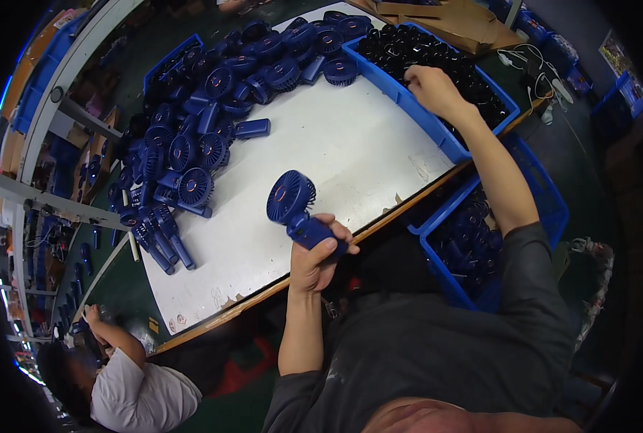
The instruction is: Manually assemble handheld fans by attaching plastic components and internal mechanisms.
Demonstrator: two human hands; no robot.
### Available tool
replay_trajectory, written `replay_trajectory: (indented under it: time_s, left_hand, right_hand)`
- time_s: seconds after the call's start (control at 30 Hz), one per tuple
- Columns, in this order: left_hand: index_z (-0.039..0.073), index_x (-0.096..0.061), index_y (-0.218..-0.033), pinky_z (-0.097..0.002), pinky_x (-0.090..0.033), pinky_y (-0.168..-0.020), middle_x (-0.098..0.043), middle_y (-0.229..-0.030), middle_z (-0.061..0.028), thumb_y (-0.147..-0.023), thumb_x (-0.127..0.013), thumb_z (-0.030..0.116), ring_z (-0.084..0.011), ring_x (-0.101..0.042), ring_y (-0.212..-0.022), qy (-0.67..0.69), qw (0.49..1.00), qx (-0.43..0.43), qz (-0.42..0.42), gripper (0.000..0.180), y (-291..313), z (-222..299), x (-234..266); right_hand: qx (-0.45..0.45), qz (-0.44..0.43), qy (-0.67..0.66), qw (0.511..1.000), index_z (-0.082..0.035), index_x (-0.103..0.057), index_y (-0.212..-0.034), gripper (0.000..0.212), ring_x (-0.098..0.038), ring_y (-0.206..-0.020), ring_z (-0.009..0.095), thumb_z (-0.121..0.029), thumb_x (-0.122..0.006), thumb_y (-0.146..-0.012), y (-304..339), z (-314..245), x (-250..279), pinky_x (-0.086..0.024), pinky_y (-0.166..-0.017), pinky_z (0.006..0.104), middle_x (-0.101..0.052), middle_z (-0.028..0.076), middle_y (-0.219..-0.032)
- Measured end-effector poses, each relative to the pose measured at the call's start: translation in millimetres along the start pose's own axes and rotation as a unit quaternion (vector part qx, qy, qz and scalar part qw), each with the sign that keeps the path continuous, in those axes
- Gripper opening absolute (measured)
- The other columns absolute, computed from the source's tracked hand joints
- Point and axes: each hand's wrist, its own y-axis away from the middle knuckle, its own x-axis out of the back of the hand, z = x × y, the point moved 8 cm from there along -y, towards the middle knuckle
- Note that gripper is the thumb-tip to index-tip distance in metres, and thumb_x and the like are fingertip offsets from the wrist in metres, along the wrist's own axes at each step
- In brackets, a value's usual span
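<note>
Plainly, our left grip clamps the blue handheld fan above the near edge of the tabletop, where any slackening could drop it, while we cannot tell whether our right grip holds any black parts at the tabletop's right.

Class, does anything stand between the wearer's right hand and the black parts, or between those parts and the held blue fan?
Nothing visible separates the right hand from the black parts; whether it touches them is unclear. Between those parts and the blue fan in the left hand stands the blue bin's near wall.
</note>
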Motion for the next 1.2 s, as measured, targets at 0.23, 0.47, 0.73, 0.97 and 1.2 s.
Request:
replay_trajectory:
  time_s: [0.23, 0.47, 0.73, 0.97, 1.2]
  left_hand:
    - [0.003, -0.056, -0.102, -0.0437, -0.063, -0.077, -0.060, -0.094, -0.0137, -0.082, -0.066, -0.008, -0.0261, -0.063, -0.094, -0.019, 0.999, -0.022, -0.028, 0.025, 8, 7, -3]
    - [0.001, -0.055, -0.103, -0.0390, -0.063, -0.065, -0.062, -0.091, -0.0140, -0.082, -0.068, -0.003, -0.0247, -0.066, -0.085, -0.077, 0.995, 0.008, 0.060, 0.025, 20, 6, 24]
    - [-0.002, -0.056, -0.109, -0.0332, -0.062, -0.059, -0.063, -0.088, -0.0101, -0.085, -0.069, 0.000, -0.0196, -0.065, -0.084, -0.105, 0.990, 0.023, 0.088, 0.028, 24, 9, 30]
    - [-0.006, -0.054, -0.117, -0.0291, -0.061, -0.057, -0.062, -0.086, -0.0076, -0.087, -0.069, 0.005, -0.0159, -0.064, -0.082, -0.188, 0.976, 0.014, 0.112, 0.035, 25, 13, 39]
    - [-0.007, -0.053, -0.117, -0.0289, -0.061, -0.058, -0.061, -0.085, -0.0072, -0.087, -0.068, 0.005, -0.0154, -0.064, -0.080, -0.211, 0.968, 0.024, 0.132, 0.036, 25, 11, 45]
  right_hand:
    - [0.037, -0.088, 0.167, 0.981, -0.003, -0.069, -0.104, 0.025, -0.065, -0.104, 0.037, -0.001, -0.059, -0.081, -26, 63, -59, -0.053, -0.089, 0.0451, -0.067, 0.019, -0.106]
    - [0.057, -0.078, 0.208, 0.973, -0.004, -0.067, -0.103, 0.022, -0.064, -0.104, 0.038, -0.007, -0.051, -0.089, -37, 61, -68, -0.053, -0.089, 0.0473, -0.066, 0.021, -0.105]
    - [0.062, -0.087, 0.165, 0.980, -0.002, -0.063, -0.098, 0.018, -0.062, -0.102, 0.042, -0.004, -0.059, -0.081, -40, 69, -62, -0.051, -0.086, 0.0499, -0.064, 0.022, -0.109]
    - [0.008, -0.006, 0.138, 0.990, 0.001, -0.060, -0.104, 0.018, -0.063, -0.103, 0.040, -0.007, -0.059, -0.087, -39, 64, -44, -0.050, -0.085, 0.0484, -0.067, 0.023, -0.103]
    - [-0.025, -0.031, 0.008, 0.999, 0.003, -0.061, -0.092, 0.019, -0.066, -0.088, 0.032, -0.012, -0.069, -0.083, -41, 86, -49, -0.051, -0.078, 0.0399, -0.065, 0.019, -0.088]
